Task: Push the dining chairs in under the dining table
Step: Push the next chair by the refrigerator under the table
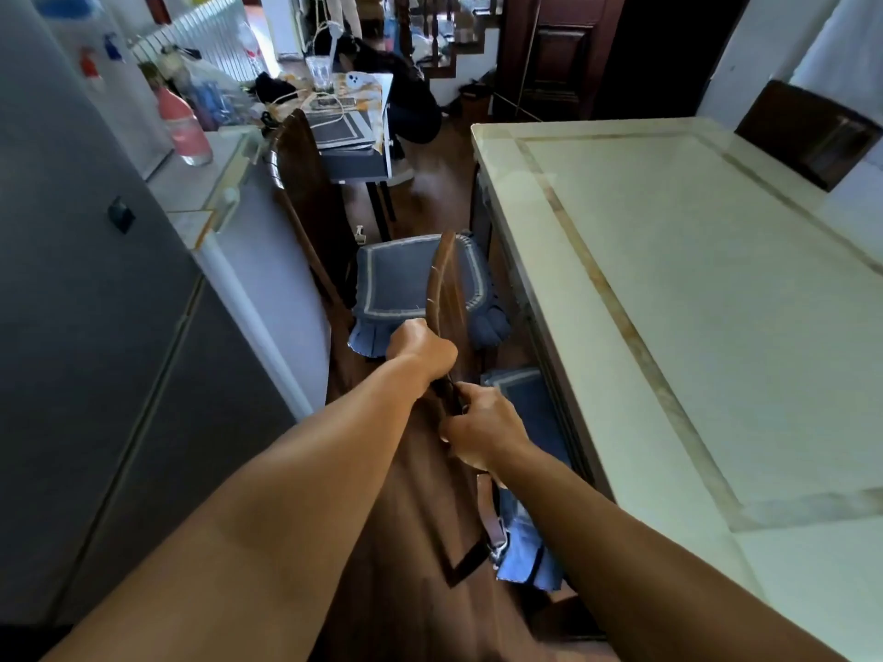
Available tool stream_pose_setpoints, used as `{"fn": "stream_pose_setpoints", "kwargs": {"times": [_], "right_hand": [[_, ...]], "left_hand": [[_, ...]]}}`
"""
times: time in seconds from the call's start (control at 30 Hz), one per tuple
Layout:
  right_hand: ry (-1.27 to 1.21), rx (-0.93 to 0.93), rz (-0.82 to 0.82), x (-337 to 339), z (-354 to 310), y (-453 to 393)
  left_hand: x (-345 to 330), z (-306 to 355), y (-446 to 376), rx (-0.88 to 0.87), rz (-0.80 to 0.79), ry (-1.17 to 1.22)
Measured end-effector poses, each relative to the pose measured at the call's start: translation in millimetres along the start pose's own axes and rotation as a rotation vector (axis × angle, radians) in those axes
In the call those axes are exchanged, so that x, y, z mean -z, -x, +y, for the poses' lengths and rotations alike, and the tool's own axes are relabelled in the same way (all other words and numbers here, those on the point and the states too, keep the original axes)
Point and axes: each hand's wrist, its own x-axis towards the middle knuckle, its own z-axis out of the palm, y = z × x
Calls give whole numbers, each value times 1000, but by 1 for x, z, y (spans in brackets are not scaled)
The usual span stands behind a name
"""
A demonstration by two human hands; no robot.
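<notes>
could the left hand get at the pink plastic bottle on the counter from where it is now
Probably not right away. The left hand is closed in a grip on the dark wooden chair back, and the pink plastic bottle stands well off on the pale counter; it would have to let go first.

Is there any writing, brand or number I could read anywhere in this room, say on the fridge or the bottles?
None can be read.
Fridge magnets: coloured shapes, no legible text.
Pink bottle: label area too blurred.
Papers on the far cluttered table: print too small and blurred.
Dining table: no markings.
</notes>
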Motion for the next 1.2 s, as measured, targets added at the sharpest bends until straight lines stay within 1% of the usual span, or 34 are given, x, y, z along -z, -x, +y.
{"fn": "stream_pose_setpoints", "kwargs": {"times": [0.2,0.3,0.43,0.5,0.67,0.9,1.1,1.2], "right_hand": [[-33,61,-63,-58,-31,5],[-37,89,-94,-91,-47,7],[-2,108,-140,-131,-72,14],[12,114,-189,-148,-82,20],[24,135,-234,-181,-98,28],[-25,155,-322,-213,-107,36],[-56,150,-296,-219,-103,34],[-104,156,-342,-214,-101,33]], "left_hand": [[54,-38,-3,14,99,-76],[86,-56,-2,54,97,-79],[128,-80,5,97,138,-80],[145,-93,8,126,152,-83],[177,-120,14,175,169,-61],[204,-145,18,239,216,-86],[207,-142,23,282,191,-108],[208,-138,26,293,160,-114]]}}
